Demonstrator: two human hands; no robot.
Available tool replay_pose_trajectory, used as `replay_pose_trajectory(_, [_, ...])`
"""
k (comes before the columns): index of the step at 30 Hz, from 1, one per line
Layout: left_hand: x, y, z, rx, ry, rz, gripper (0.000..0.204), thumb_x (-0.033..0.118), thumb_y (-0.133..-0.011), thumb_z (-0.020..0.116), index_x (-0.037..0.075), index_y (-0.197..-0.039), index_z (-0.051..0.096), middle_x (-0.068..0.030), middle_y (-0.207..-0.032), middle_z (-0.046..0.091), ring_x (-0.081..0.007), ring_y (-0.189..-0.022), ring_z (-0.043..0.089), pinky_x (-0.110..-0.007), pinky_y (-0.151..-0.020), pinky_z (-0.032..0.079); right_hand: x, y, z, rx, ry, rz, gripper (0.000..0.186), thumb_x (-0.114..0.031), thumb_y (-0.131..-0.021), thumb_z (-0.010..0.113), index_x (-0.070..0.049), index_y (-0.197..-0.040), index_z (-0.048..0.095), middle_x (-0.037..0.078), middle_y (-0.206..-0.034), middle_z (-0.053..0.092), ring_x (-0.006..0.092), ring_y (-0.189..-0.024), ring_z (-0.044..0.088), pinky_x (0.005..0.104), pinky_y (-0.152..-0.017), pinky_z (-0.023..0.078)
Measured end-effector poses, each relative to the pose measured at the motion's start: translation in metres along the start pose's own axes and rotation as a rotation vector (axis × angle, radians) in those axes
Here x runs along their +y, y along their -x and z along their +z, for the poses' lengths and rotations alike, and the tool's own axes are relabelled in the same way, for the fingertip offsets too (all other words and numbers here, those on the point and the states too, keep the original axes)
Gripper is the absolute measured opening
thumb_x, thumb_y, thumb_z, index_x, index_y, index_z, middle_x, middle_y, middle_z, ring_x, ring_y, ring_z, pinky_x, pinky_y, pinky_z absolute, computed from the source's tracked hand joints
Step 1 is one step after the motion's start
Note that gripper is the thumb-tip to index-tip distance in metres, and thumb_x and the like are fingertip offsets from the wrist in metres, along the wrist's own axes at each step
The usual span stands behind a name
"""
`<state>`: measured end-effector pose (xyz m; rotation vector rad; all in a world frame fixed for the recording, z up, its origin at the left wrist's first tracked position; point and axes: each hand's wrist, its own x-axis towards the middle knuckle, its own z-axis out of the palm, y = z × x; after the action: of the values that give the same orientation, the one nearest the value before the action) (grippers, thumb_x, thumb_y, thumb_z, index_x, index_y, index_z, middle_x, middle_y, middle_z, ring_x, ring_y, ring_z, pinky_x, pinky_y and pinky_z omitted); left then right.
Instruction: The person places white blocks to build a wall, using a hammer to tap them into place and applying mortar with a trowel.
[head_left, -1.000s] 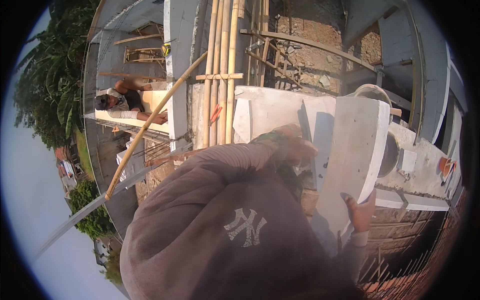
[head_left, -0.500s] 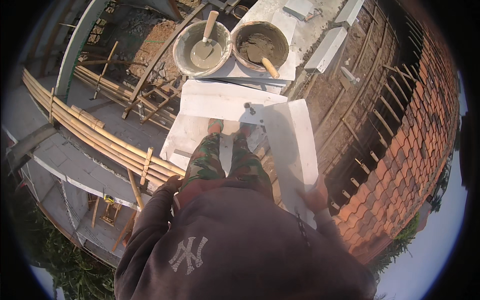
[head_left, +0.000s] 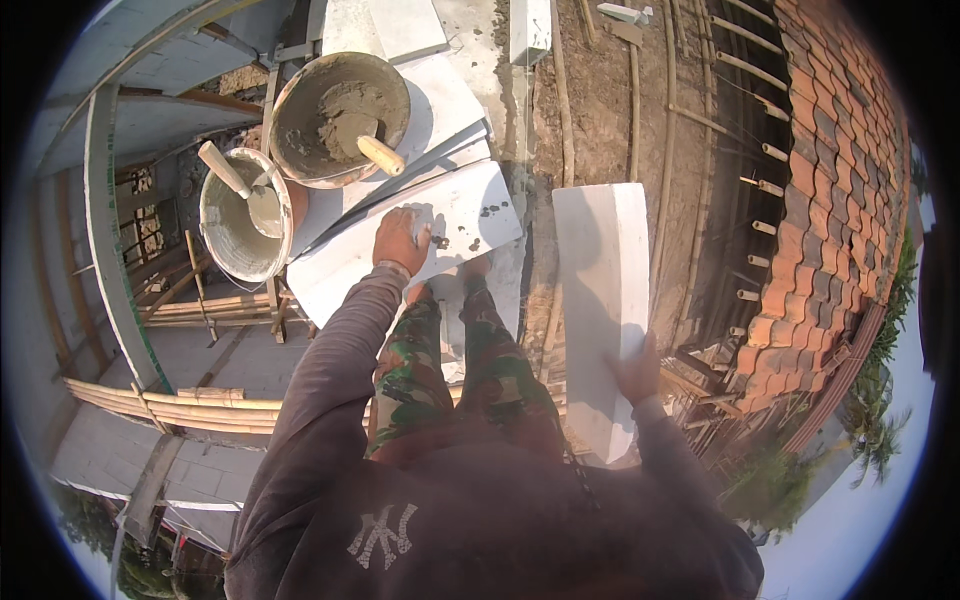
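Note:
My left hand (head_left: pixel 398 240) reaches forward onto a white, mortar-spotted slab (head_left: pixel 468 205), its fingers curled over the far edge. My right hand (head_left: pixel 634 372) grips the right side of a long, pale block (head_left: pixel 592 270) held out beside my legs. Beyond the slab sit two mortar buckets: a dark one (head_left: pixel 300 125) with a wooden-handled trowel (head_left: pixel 380 154) in it, and a light one (head_left: pixel 222 230) with another trowel (head_left: pixel 225 168). More white slabs (head_left: pixel 440 100) lie stacked under and around the buckets.
An orange tiled roof (head_left: pixel 830 200) runs along the right, with bamboo pole ends (head_left: pixel 760 220) under it and soil with poles (head_left: pixel 620 120) beside the ledge. At left are grey block walls, an upright beam (head_left: pixel 108 230) and bundled bamboo (head_left: pixel 170 405) over a lower level.
The view has swung toward the buckets and ledge. My left hand has moved from beside my left thigh forward onto the white slab. My right hand still holds the long block.

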<state>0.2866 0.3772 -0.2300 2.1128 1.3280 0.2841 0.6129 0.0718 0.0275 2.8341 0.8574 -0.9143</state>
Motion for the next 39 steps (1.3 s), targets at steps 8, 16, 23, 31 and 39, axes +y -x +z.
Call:
replay_pose_trajectory(8, [0.021,-0.121,0.101,-0.152,-0.207,-0.418,0.065,0.056,-0.103,0.043,0.001,-0.126,0.069,-0.0264,-0.126,0.066,-0.0412,-0.120,0.060,-0.049,-0.107,0.045,-0.014,-0.184,0.104,0.144,-0.088,-0.017,0.082,-0.042,-0.075,0.089,0.008,-0.126,0.049,0.029,-0.119,0.065,0.0447,-0.112,0.064,0.0476,-0.096,0.051])
replay_pose_trajectory(16, [0.034,-0.125,0.122,0.174,-0.304,-0.444,0.050,0.044,-0.093,0.054,0.002,-0.109,0.074,-0.0196,-0.109,0.071,-0.0381,-0.106,0.065,-0.049,-0.094,0.049,-0.076,-0.352,0.176,0.171,-0.183,0.063,0.093,-0.044,-0.073,0.088,0.008,-0.137,0.045,0.029,-0.129,0.062,0.0423,-0.122,0.062,0.0455,-0.104,0.049])
replay_pose_trajectory(23, [0.037,-0.127,0.125,0.095,-0.281,-0.452,0.047,0.042,-0.093,0.054,0.001,-0.106,0.074,-0.0185,-0.107,0.071,-0.0373,-0.104,0.065,-0.049,-0.093,0.048,-0.098,-0.439,0.213,0.151,-0.243,0.022,0.099,-0.048,-0.074,0.086,0.009,-0.142,0.042,0.031,-0.134,0.060,0.0427,-0.125,0.060,0.0451,-0.106,0.048])
replay_pose_trajectory(31, [0.028,-0.122,0.128,0.156,-0.303,-0.409,0.034,0.035,-0.091,0.057,0.005,-0.095,0.071,-0.0185,-0.100,0.070,-0.0403,-0.095,0.065,-0.052,-0.084,0.051,-0.136,-0.463,0.222,0.205,-0.207,-0.004,0.098,-0.047,-0.075,0.085,0.008,-0.142,0.041,0.032,-0.134,0.060,0.0449,-0.123,0.060,0.0472,-0.105,0.049])
replay_pose_trajectory(39, [0.031,-0.123,0.123,0.096,-0.313,-0.450,0.037,0.036,-0.092,0.058,0.003,-0.099,0.072,-0.0180,-0.103,0.070,-0.0384,-0.100,0.065,-0.050,-0.090,0.049,-0.158,-0.465,0.222,0.129,-0.221,0.032,0.108,-0.052,-0.075,0.086,0.012,-0.147,0.037,0.034,-0.133,0.060,0.0458,-0.125,0.059,0.0475,-0.107,0.048])
